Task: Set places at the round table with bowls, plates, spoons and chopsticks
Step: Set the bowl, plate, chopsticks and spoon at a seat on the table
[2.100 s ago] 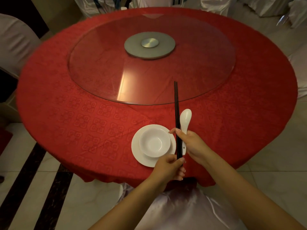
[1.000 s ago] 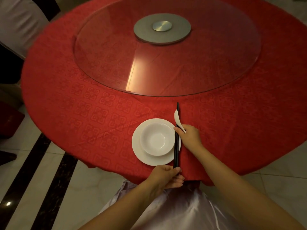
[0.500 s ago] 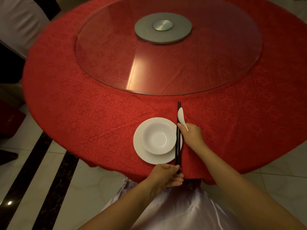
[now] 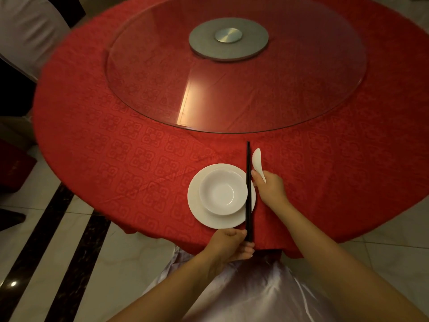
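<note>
Near edge of table (image 4: 116, 159): one plate (image 4: 197, 213), one bowl (image 4: 220, 194) on it. One pair of chopsticks (image 4: 248, 173) crosses the plate's right rim, its near end pinched by the left hand (image 4: 228, 247). One spoon (image 4: 257, 160) just right, its handle gripped by the right hand (image 4: 271, 189).

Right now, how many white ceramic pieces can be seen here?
3. The plate at the near edge of the table, the bowl standing on it, the spoon in the right hand, right of the chopsticks. None seems hidden.
</note>
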Demonstrator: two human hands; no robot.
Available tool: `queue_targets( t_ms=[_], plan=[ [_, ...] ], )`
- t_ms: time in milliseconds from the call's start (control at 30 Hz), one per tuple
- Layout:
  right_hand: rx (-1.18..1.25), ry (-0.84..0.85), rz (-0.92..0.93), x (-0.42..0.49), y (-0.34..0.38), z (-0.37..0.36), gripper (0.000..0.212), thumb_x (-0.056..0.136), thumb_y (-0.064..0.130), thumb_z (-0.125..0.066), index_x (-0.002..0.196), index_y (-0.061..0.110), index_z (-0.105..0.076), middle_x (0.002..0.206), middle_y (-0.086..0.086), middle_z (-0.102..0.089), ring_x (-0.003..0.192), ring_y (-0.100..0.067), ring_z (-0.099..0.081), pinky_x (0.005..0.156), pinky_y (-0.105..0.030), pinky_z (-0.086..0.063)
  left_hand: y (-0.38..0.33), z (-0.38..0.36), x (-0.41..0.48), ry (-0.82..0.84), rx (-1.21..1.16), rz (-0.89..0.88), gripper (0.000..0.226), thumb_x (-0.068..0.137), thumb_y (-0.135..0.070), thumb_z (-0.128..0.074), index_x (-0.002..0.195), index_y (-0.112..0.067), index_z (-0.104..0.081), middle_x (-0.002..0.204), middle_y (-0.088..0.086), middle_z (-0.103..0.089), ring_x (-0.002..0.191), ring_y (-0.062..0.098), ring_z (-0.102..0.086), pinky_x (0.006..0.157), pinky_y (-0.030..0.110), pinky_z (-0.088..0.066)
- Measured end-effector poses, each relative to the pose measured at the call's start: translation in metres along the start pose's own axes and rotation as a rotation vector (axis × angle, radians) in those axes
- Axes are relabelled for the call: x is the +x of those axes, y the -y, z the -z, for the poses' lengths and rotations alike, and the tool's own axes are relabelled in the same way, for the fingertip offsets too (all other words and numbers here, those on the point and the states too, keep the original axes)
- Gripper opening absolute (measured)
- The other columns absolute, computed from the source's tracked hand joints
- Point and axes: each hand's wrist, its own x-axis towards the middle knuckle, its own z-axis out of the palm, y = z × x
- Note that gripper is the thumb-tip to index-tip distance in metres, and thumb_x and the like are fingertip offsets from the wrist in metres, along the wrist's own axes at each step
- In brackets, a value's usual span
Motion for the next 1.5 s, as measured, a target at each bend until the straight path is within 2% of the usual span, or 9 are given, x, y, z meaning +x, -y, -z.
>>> queue_targets(
  t_ms=[167,367,567,767,900,1000,1200,1333,1500],
  plan=[
    [-0.046,-0.065,0.012,0.0,0.002,0.022,0.044,0.095,0.032,-0.048,0.074,-0.005,-0.059,0.055,-0.002,-0.056,0.059,-0.023,-0.056,0.063,-0.034,-0.043,-0.009,0.025,-0.013,-0.049,0.088,-0.016,0.019,0.093,-0.02,-0.056,0.089,-0.003,-0.064,0.074,0.013,-0.067,0.052,0.015,-0.064,0.048,0.023,-0.054],
    [-0.278,0.11,0.266,-0.005,0.017,0.047,0.025,0.09,0.031,-0.058,0.103,0.01,-0.061,0.093,-0.007,-0.063,0.083,-0.025,-0.058,0.07,-0.036,-0.043,-0.045,0.081,-0.014,-0.538,0.456,-0.365,0.025,0.092,-0.022,-0.056,0.107,-0.004,-0.065,0.072,0.008,-0.066,0.042,0.012,-0.055,0.039,0.02,-0.046],
    [-0.498,0.422,0.562,-0.02,0.022,0.039,0.034,0.095,0.018,-0.049,0.128,0.013,-0.052,0.109,-0.004,-0.048,0.092,-0.017,-0.05,0.08,-0.029,-0.046,-0.07,0.083,0.014,-0.658,0.701,-0.454,0.038,0.087,-0.028,-0.062,0.119,-0.008,-0.062,0.099,0.012,-0.069,0.082,0.026,-0.066,0.079,0.03,-0.054],
    [-0.537,0.497,0.527,-0.021,0.02,0.026,0.037,0.093,0.018,-0.053,0.129,0.013,-0.05,0.119,-0.003,-0.045,0.101,-0.019,-0.051,0.086,-0.032,-0.047,-0.066,0.078,0.024,-0.607,0.628,-0.467,0.015,0.084,-0.014,-0.061,0.095,-0.007,-0.069,0.051,-0.004,-0.061,0.033,-0.001,-0.054,0.046,0.016,-0.047],
    [-0.624,0.424,0.55,-0.021,0.024,0.021,0.035,0.092,0.02,-0.054,0.126,0.013,-0.052,0.12,-0.003,-0.048,0.1,-0.02,-0.054,0.081,-0.031,-0.048,-0.068,0.077,0.023,-0.598,0.599,-0.462,0.006,0.084,-0.011,-0.059,0.082,-0.014,-0.064,0.045,-0.003,-0.057,0.027,-0.005,-0.05,0.035,0.004,-0.037],
    [-0.718,0.386,0.573,-0.023,0.027,0.019,0.036,0.093,0.022,-0.052,0.127,0.013,-0.052,0.118,-0.003,-0.049,0.095,-0.021,-0.056,0.075,-0.032,-0.049,-0.068,0.078,0.024,-0.586,0.599,-0.46,0.007,0.084,-0.011,-0.058,0.08,-0.016,-0.063,0.045,-0.002,-0.058,0.029,-0.003,-0.051,0.036,0.006,-0.038],
    [-0.752,0.368,0.53,-0.026,0.033,0.017,0.039,0.094,0.028,-0.05,0.13,0.016,-0.048,0.122,-0.003,-0.047,0.088,-0.023,-0.059,0.069,-0.032,-0.047,-0.07,0.082,0.023,-0.586,0.649,-0.465,0.017,0.088,-0.017,-0.055,0.089,-0.006,-0.068,0.053,0.003,-0.063,0.04,0.006,-0.058,0.048,0.016,-0.051],
    [-0.794,0.279,0.546,-0.029,0.038,0.021,0.05,0.092,0.043,-0.047,0.135,0.019,-0.042,0.121,-0.002,-0.048,0.098,-0.022,-0.053,0.081,-0.032,-0.045,-0.079,0.093,0.009,-0.649,0.792,-0.534,0.026,0.091,-0.023,-0.051,0.095,-0.005,-0.07,0.087,0.017,-0.072,0.082,0.032,-0.068,0.076,0.034,-0.053],
    [-0.854,0.246,0.548,-0.035,0.067,0.02,0.062,0.09,0.057,-0.04,0.14,0.021,-0.035,0.129,-0.002,-0.047,0.114,-0.024,-0.044,0.097,-0.038,-0.038,-0.086,0.119,-0.021,-0.738,1.055,-0.594,0.036,0.094,-0.029,-0.048,0.116,-0.005,-0.06,0.116,0.02,-0.062,0.109,0.037,-0.056,0.091,0.041,-0.044]
  ],
)
